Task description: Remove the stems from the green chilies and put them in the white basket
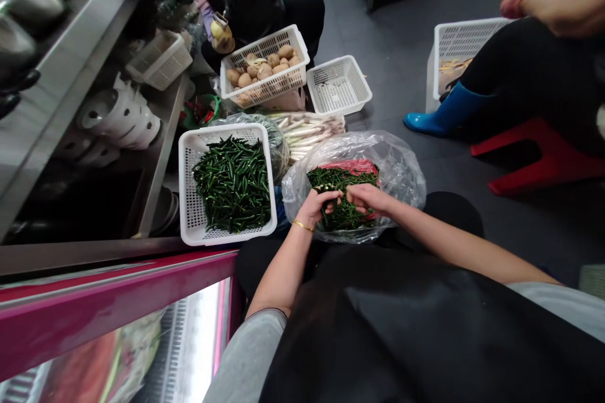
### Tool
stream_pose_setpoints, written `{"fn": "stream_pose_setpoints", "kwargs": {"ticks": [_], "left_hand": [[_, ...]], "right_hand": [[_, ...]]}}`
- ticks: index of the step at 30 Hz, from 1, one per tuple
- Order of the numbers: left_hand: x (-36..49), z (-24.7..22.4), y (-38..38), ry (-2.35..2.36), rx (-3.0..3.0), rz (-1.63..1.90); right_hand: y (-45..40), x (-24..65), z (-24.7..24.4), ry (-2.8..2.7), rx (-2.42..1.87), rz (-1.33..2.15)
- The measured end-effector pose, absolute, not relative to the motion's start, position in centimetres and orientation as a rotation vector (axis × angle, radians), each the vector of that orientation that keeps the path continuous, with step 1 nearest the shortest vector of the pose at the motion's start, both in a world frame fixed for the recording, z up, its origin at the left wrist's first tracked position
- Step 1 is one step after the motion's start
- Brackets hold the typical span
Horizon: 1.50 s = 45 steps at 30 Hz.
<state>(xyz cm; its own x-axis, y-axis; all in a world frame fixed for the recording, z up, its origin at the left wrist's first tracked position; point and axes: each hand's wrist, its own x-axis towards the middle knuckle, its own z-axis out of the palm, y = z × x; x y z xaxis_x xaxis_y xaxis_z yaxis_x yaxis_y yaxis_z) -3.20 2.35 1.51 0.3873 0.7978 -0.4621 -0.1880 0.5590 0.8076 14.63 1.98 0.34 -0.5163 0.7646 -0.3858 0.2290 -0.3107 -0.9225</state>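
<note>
My left hand point(320, 206) is closed around some green chili peppers point(326, 188), their ends poking out past the fingers. Close beside it on the right, my right hand point(367, 197) is pinched, and anything between its fingertips is too small to make out. Both hands are over a clear plastic bag point(401, 167) holding a red inner bag point(357, 165) and a heap of thin green peppers point(347, 217). To the left, a white basket point(188, 201) holds many dark green peppers point(232, 186).
Long white-stemmed vegetables point(307, 132) lie beyond the bag. Behind them are a basket of potatoes point(265, 69) and another white basket point(339, 85). One person peels a potato; another sits at right near a red stool point(543, 157). Metal shelving point(85, 44) stands left.
</note>
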Motion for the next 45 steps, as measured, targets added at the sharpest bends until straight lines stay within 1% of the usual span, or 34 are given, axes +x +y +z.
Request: {"fn": "stream_pose_setpoints", "kwargs": {"ticks": [2, 3, 5, 7, 10, 11, 14, 17, 19, 22, 27, 30, 33, 37, 39, 42, 45], "left_hand": [[-4.1, 2.2, 1.8, 0.901, 0.845, 0.604], [-4.3, 2.3, 1.5, 0.882, 0.899, 0.563], [-4.6, 2.2, 0.7, 0.889, 0.979, 0.529], [-4.3, 1.7, -0.3, 0.94, 1.023, 0.519], [-3.4, 0.8, -1.5, 1.031, 1.114, 0.455], [-3.1, 0.7, -1.7, 1.042, 1.144, 0.42], [-2.8, 0.8, -1.7, 1.01, 1.093, 0.391], [-3.5, 0.9, -0.9, 0.937, 0.837, 0.558], [-4.3, 0.8, -0.2, 0.904, 0.69, 0.679], [-5.0, 0.3, 0.8, 0.966, 0.551, 0.767], [-4.0, -0.3, 1.8, 1.084, 0.46, 0.855], [-3.0, -0.5, 1.9, 1.054, 0.393, 0.82], [-2.9, -0.4, 1.7, 0.989, 0.34, 0.787], [-3.5, 0.2, 1.3, 0.989, 0.398, 0.825], [-3.3, 0.2, 1.3, 1.041, 0.446, 0.857], [-2.1, -0.3, 1.5, 1.118, 0.523, 0.945], [-0.9, -0.9, 1.9, 1.153, 0.567, 1.011]], "right_hand": [[2.8, 14.5, 0.7, -1.346, -1.192, 2.103], [2.9, 14.4, 0.9, -1.344, -1.165, 2.145], [2.4, 14.0, 0.9, -1.491, -1.189, 2.046], [1.1, 13.8, 0.7, -1.785, -1.328, 1.706], [-0.6, 14.5, 0.1, -2.315, -1.655, 1.015], [-0.8, 15.0, 0.0, -2.472, -1.744, 0.844], [0.6, 16.5, -0.1, -2.819, -1.797, 0.594], [4.2, 16.9, -0.5, -2.888, -1.707, 0.375], [6.5, 16.5, -1.3, -2.876, -1.711, 0.296], [8.3, 16.1, -2.7, -2.858, -1.789, 0.382], [7.2, 17.5, -3.1, -2.545, -2.0, 0.573], [6.6, 17.9, -3.2, -2.559, -1.923, 0.533], [7.0, 17.0, -4.2, -2.704, -1.846, 0.47], [8.5, 16.1, -5.3, -2.766, -1.842, 0.491], [8.6, 16.3, -4.9, -2.646, -1.907, 0.564], [7.0, 16.7, -3.2, -2.352, -1.951, 0.766], [4.6, 16.2, -1.3, -2.211, -1.698, 0.967]]}}
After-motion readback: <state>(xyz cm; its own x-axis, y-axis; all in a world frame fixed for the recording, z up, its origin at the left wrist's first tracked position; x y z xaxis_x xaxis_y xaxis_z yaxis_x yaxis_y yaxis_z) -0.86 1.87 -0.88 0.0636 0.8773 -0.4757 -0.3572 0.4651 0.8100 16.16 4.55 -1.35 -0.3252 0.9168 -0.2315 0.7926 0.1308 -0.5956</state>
